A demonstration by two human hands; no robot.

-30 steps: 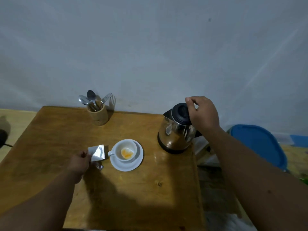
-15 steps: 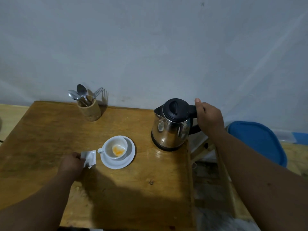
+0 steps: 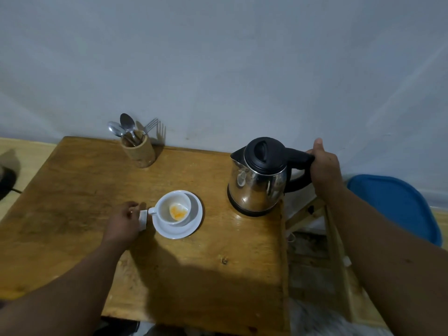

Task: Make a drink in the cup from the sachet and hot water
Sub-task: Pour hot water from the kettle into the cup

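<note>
**Inspector A:** We find the right hand (image 3: 323, 166) closed around the handle of the kettle (image 3: 258, 180), which stands at the bench's (image 3: 80, 190) right edge, not yet lifted. The left hand (image 3: 123, 223) pinches the sachet (image 3: 143, 219) just beside the cup's (image 3: 173, 209) handle.

**Inspector B:** Agreed. The cup sits on its saucer (image 3: 191, 229) mid-bench with orange powder inside. We judge pouring is in hand; next, lift the kettle, bring its spout over the cup and tip it gently.

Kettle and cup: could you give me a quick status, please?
Right hand gripping kettle handle, kettle on table. Left hand holding sachet beside cup. Orange powder in cup. Path clear.
</note>
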